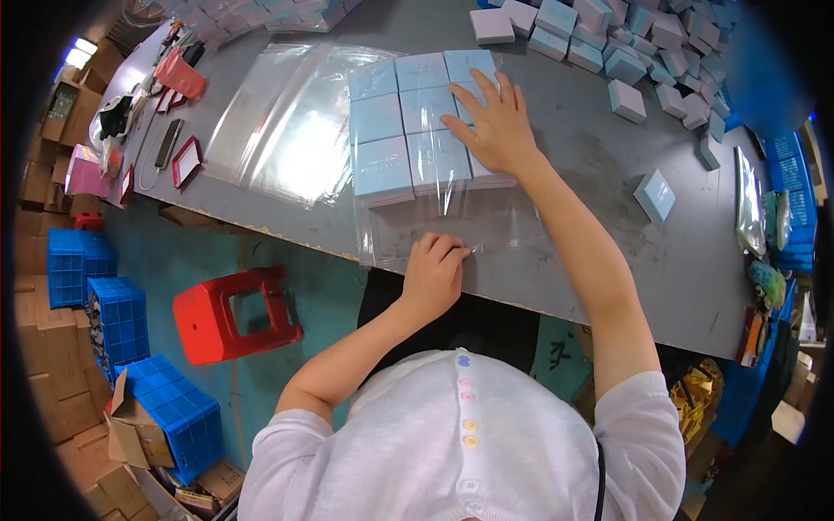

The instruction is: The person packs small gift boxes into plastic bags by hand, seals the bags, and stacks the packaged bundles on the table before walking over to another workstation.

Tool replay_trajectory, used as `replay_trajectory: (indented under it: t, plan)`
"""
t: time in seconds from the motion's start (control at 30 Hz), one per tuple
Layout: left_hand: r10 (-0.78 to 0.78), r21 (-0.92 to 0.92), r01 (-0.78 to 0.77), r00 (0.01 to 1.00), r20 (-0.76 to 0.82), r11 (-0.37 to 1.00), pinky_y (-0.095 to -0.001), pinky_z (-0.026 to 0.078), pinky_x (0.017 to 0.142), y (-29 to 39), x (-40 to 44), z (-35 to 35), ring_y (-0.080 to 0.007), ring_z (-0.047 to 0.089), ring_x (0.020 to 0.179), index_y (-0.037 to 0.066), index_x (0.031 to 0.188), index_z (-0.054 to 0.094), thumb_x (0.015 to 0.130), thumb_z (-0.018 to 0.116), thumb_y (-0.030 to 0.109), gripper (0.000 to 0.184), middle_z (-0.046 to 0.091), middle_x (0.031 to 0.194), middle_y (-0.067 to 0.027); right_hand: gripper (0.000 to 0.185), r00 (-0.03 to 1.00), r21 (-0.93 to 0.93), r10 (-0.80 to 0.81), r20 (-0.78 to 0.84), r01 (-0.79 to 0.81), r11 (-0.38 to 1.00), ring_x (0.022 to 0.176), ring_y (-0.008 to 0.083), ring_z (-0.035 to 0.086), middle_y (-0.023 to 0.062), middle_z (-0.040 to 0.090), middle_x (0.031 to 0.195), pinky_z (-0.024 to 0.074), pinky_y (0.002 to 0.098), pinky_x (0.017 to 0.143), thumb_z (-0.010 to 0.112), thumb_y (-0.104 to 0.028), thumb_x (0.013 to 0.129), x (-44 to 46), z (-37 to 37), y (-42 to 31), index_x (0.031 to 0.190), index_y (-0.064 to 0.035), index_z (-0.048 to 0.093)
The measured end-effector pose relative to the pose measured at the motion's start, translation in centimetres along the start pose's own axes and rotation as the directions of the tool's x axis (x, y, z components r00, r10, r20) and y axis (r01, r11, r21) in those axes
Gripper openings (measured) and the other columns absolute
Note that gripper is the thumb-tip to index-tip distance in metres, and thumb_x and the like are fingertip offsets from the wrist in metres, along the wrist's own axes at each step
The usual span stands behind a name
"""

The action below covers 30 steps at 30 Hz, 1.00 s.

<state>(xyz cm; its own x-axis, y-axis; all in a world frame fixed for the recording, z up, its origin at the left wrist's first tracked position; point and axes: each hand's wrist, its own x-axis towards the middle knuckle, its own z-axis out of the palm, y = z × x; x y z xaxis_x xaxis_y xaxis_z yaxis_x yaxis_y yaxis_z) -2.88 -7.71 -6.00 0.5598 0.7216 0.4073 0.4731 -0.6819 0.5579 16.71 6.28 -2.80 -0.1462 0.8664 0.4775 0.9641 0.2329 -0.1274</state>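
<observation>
Small light-blue boxes [380, 116] lie in three rows inside a clear plastic bag [382, 241] near the front edge of the table. My right hand [497, 126] rests on the right side of these boxes with its fingers spread. At the table edge my left hand [434, 271] is closed, its fingers pinching the bag's open, loose end. Left of the boxes is a stack of flat clear bags [291, 130], shiny with reflected light.
A heap of loose light boxes [625, 65] covers the far right of the grey table [599, 260]. One box [654, 196] lies apart, right of my forearm. A red stool [201, 326] and blue crates [187, 417] stand on the floor at left.
</observation>
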Motion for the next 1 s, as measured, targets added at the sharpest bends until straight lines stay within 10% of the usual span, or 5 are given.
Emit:
replay_trajectory:
  t: [0.4, 0.6, 0.7, 0.8, 1.0]
  plan:
    - [0.174, -0.101, -0.153, 0.950, 0.259, 0.983, -0.0364, 0.043, 0.073, 0.3, 0.6, -4.2, -0.0295, 0.051, 0.083, 0.004, 0.079, 0.053, 0.078, 0.064, 0.000, 0.012, 0.053, 0.086, -0.0105, 0.054, 1.000, 0.009, 0.002, 0.020, -0.002, 1.000, 0.133, 0.0409, 0.030, 0.0147, 0.041, 0.144, 0.0215, 0.0560, 0.111, 0.049, -0.055, 0.093, 0.2, 0.2, 0.3, 0.135, -0.0216, 0.051]
    - [-0.108, -0.187, 0.947, 0.222, 0.969, 0.262, -0.0270, 0.049, 0.078, -6.1, -14.1, -13.6, -0.0131, 0.059, 0.081, 0.003, 0.095, 0.064, 0.093, 0.060, 0.013, 0.011, 0.063, 0.087, -0.0039, 0.042, 0.997, 0.181, 0.006, -0.075, 0.008, 0.983, 0.131, 0.0381, 0.036, 0.0148, 0.044, 0.141, 0.0270, 0.0498, 0.110, 0.054, -0.035, 0.093, 0.7, 0.4, 1.1, 0.131, -0.0178, 0.054]
    - [-0.684, 0.861, -0.348, 0.525, 0.507, 0.371, -0.0432, 0.053, 0.081, -11.6, -20.7, -14.0, -0.0295, 0.066, 0.091, 0.007, 0.107, 0.067, 0.085, 0.064, 0.032, 0.034, 0.068, 0.102, -0.0124, 0.043, 0.956, 0.429, 0.034, -0.292, 0.099, 0.898, 0.126, 0.0363, 0.044, 0.0141, 0.048, 0.137, 0.0337, 0.0433, 0.107, 0.057, -0.007, 0.085, -0.4, -2.1, 3.3, 0.127, -0.0131, 0.057]
    - [-0.822, 0.645, 0.534, 0.491, 0.289, 0.546, -0.0431, 0.048, 0.089, -10.5, -11.7, -16.3, -0.0350, 0.057, 0.107, 0.010, 0.112, 0.063, 0.077, 0.067, 0.013, 0.036, 0.064, 0.105, -0.0136, 0.056, 0.924, 0.105, -0.233, -0.303, 0.276, 0.955, 0.128, 0.0332, 0.043, 0.0106, 0.048, 0.137, 0.0367, 0.0461, 0.103, 0.057, 0.000, 0.075, -4.6, -4.7, 5.9, 0.127, -0.0219, 0.058]
    - [0.374, 0.508, -0.399, 0.914, 0.156, 0.764, -0.0410, 0.042, 0.099, -7.9, 0.0, -14.0, -0.0288, 0.052, 0.117, 0.006, 0.105, 0.060, 0.076, 0.060, 0.003, 0.028, 0.054, 0.123, -0.0102, 0.043, 0.716, -0.064, -0.697, 0.044, 0.698, 0.713, 0.123, 0.0273, 0.049, 0.0054, 0.054, 0.128, 0.0395, 0.0452, 0.105, 0.063, -0.005, 0.073, -10.2, -6.9, 5.3, 0.112, -0.0207, 0.066]
